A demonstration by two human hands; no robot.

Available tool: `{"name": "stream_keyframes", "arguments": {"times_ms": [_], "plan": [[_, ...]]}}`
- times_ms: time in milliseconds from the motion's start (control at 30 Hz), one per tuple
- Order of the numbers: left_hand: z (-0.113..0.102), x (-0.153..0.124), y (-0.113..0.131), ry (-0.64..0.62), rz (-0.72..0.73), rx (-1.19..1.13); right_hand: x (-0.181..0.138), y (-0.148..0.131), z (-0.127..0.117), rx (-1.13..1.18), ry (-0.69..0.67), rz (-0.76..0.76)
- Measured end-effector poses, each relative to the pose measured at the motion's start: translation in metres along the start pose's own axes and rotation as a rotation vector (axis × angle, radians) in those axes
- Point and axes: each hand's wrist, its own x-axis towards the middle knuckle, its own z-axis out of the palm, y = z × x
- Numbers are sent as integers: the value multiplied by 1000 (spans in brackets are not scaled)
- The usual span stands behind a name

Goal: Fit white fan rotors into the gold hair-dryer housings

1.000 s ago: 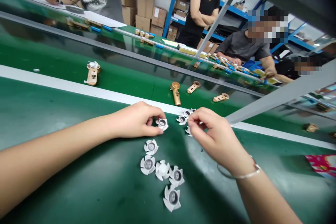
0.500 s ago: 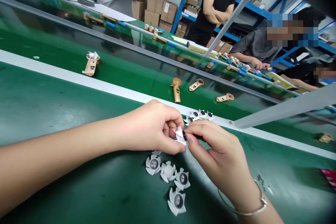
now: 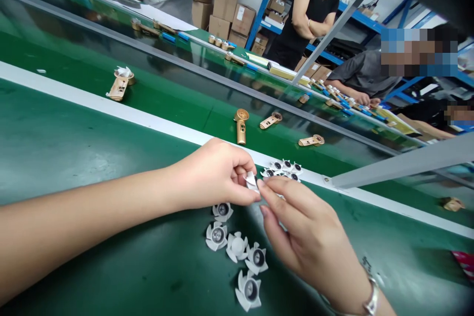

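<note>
Pinched between the thumb and fingers of my left hand (image 3: 218,175) is a small white fan blade (image 3: 251,181), turned on its side. My right hand (image 3: 309,224) has its index fingertip against the hub side of that blade, with the thumb apart below it. Under my hands several loose fan blades lie on the green worktop, among them one with its smooth cap up (image 3: 237,247) and one showing its hollow hub (image 3: 248,290). Just beyond my right fingers sits a cluster of fan blades (image 3: 278,166) with dark centres, partly hidden by that hand.
Past the white strip (image 3: 166,125), a green belt carries gold handheld fan housings (image 3: 241,127), one with white pieces in it (image 3: 120,84). A grey metal post (image 3: 400,160) slants in at right. Across the line, several people are at a bench (image 3: 207,34) with gold and blue parts.
My right thumb has moved down and away from the index finger, which stays at the fan blade. The gold housings on the belt have shifted slightly left in view.
</note>
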Motion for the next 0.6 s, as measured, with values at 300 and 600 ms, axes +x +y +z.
{"name": "stream_keyframes", "arguments": {"times_ms": [300, 600], "plan": [[0, 13, -28, 225, 5, -326, 121, 135, 20, -118, -52, 1013], [-11, 19, -33, 232, -76, -598, 180, 176, 63, 97, -153, 1172]]}}
